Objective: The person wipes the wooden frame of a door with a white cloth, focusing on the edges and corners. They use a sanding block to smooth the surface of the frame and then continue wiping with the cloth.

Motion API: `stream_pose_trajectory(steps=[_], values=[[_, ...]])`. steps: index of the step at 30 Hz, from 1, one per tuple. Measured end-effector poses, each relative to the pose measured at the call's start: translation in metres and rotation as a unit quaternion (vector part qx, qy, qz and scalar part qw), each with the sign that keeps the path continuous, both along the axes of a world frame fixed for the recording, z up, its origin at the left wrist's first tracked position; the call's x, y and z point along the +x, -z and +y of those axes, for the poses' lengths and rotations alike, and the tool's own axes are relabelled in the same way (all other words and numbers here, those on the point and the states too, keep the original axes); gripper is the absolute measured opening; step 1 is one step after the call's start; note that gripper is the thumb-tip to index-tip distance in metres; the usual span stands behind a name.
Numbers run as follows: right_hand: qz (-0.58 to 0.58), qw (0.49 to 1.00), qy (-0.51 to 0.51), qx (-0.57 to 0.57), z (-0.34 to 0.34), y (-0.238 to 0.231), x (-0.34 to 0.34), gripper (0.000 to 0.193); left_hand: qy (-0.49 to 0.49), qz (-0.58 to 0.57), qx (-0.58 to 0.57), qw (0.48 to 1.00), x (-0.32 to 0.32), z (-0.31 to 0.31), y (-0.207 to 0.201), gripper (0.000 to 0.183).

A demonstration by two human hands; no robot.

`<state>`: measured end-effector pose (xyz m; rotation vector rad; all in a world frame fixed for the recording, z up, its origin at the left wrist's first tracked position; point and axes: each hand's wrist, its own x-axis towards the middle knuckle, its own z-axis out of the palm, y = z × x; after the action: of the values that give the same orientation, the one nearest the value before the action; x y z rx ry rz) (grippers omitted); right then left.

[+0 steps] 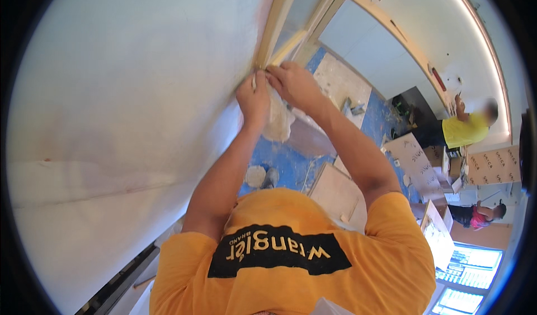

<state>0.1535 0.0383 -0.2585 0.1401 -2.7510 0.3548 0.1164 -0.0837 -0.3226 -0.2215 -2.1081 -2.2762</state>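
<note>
Both hands are raised together at the lower end of a pale wooden frame strip [275, 21], where it meets the edge of a white wall [128, 91]. My left hand [253, 100] is closed against the wall edge, and a whitish crumpled sheet [277, 119] hangs just beside it, seemingly from its fingers. Whether the sheet is plastic or cloth I cannot tell. My right hand [297, 87] reaches over from the right, its fingertips pinched together against the strip's end. What lies between those fingertips is too small to make out.
Blue floor covering [285, 154] lies below, with a round whitish lid-like thing [255, 176] and a pale board [337, 195] on it. At right, a person in a yellow top [467, 129] works by the wall; another person [482, 214] is beyond printed boards [414, 164] and cartons.
</note>
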Motion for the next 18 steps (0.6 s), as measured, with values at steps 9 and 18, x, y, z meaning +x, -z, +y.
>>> stream_pose_trajectory(steps=[9,18], values=[[0.146,0.96,0.069,-0.23,0.042,-0.131,0.03,0.033,-0.124,0.438,-0.175,0.873,-0.008,0.008,-0.151,0.071],[0.177,0.954,0.084,-0.226,0.039,-0.148,0.047,0.032,0.012,0.26,-0.384,0.886,0.013,0.017,-0.035,0.085]])
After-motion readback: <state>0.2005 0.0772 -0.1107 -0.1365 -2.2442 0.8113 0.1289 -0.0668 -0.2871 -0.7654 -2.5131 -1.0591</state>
